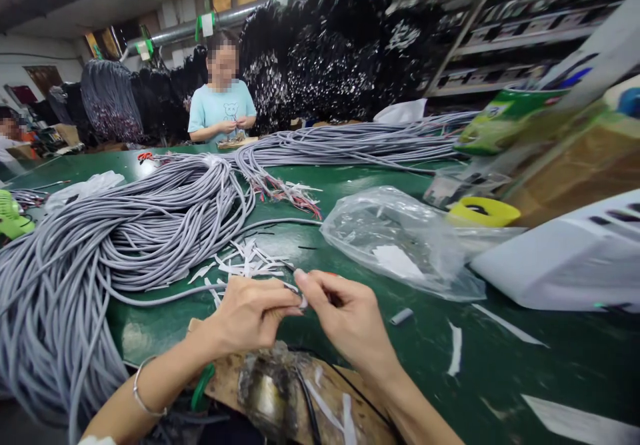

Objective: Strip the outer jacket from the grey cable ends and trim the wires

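Note:
My left hand (255, 313) is closed around the end of a grey cable (165, 298) that comes in from the left. Close against it, my right hand (347, 315) pinches at the cable's end. What its fingers hold is mostly hidden; a thin dark tip shows by the thumb and a bit of red behind the knuckles. A heap of white paper strips (245, 258) lies just beyond my hands. Below them sits a wooden board (225, 388) with a worn metal block (267, 395) on it.
A large bundle of grey cables (180, 212) covers the left side, with more cables (350, 142) across the back. Right of my hands are a clear plastic bag (385, 232), a short grey tube piece (401, 316) and a white casing (570, 258). A co-worker (223, 108) sits opposite.

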`<state>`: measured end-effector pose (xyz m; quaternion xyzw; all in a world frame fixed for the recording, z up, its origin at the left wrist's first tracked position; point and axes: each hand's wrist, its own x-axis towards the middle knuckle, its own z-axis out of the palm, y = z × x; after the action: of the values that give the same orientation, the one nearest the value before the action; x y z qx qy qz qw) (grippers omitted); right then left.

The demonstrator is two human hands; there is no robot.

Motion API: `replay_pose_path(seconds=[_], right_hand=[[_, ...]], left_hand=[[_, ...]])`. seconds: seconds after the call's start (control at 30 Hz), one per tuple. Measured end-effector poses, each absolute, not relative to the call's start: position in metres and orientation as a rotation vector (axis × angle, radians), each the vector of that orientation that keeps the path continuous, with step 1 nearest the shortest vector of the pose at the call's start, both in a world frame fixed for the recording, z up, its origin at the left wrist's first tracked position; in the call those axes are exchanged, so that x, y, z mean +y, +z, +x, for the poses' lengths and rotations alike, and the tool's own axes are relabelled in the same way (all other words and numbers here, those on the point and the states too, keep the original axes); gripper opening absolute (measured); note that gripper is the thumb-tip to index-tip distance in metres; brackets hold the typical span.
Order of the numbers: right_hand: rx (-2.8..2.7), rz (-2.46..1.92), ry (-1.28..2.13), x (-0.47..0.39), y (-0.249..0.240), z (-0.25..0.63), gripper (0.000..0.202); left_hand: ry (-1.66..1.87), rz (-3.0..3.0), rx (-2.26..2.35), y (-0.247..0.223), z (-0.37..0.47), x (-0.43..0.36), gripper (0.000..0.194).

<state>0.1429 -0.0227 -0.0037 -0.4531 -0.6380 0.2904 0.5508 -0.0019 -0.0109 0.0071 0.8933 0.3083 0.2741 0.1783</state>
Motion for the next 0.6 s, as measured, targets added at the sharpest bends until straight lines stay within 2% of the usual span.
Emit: replay_pose_path(seconds=[0.1,0.17,0.23,0.33,0.47,0.53,0.6], right_hand=[[-1.435,-1.059,1.068,-0.018,-0.009,0.140,0.048],[-1.432,-1.003,1.207,-0.018,-0.010,0.138,0.049],[-1.419,-0.993,1.142,-0.020,-0.009,0.137,0.047],[-1.372,-1.054,0.837,-0.024,-0.004,0.139,0.027],[-1.487,-1.060,0.563,-0.028,0.003,0.144,0.015],[-1.470,-1.105,0.587,-0.027,0.004,0.149,0.022],[-1.419,-1.148,0.857,-0.024,0.005,0.154,0.031]], left_hand=[[0.902,2.465,0.881,0.008,-0.002,-0.011,0.028],[1.016,2.351,0.960,0.010,-0.002,-0.009,0.029],[1.057,2.254,1.028,0.011,-0.001,-0.008,0.030],[0.985,2.200,1.048,0.011,0.000,-0.006,0.032],[0.914,2.223,1.018,0.010,0.000,-0.005,0.032],[0.878,2.246,0.969,0.013,-0.002,-0.004,0.030],[0.809,2.237,0.916,0.018,-0.005,-0.003,0.025]])
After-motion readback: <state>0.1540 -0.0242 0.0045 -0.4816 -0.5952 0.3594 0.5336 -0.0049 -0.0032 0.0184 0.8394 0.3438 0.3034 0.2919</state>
